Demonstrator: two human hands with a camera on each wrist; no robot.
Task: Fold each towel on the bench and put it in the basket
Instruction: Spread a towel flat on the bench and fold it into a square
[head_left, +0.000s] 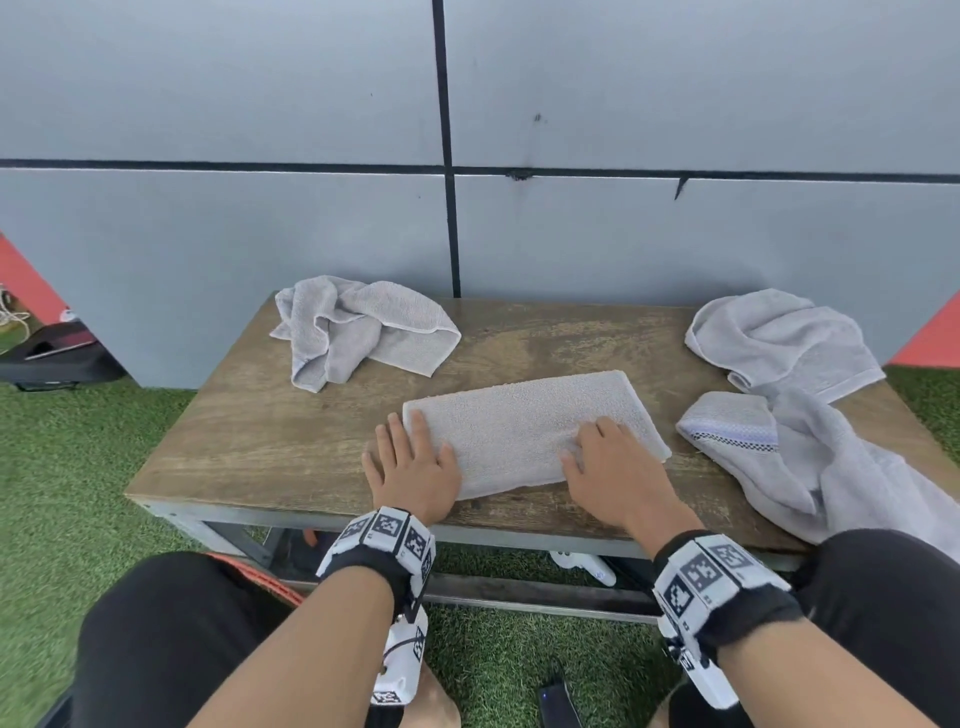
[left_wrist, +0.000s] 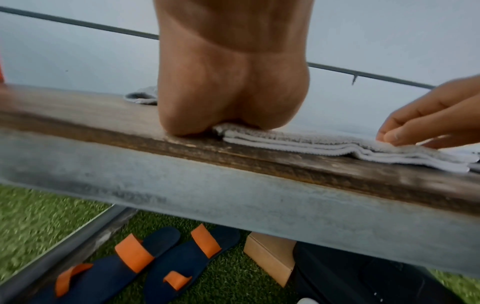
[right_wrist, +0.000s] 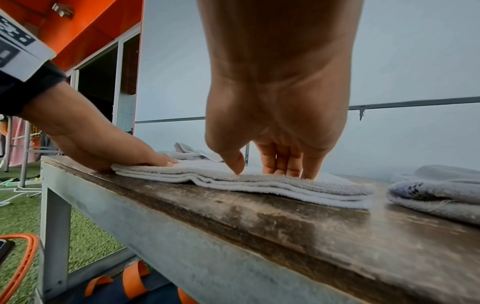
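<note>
Nearest us, our left hand (head_left: 413, 470) lies flat with straight fingers on the left end of the folded towel (head_left: 530, 431), its heel on the bench (head_left: 260, 441). Our right hand (head_left: 615, 475) presses the towel's right part with fingertips (right_wrist: 293, 171) spread, gripping nothing. The towel sits in several layers near the bench's front edge. To the right, just beside it, a towel with a checked band (head_left: 737, 423) drapes off the bench. Farther back lie crumpled towels, one left (head_left: 358, 327), one right (head_left: 779, 338).
</note>
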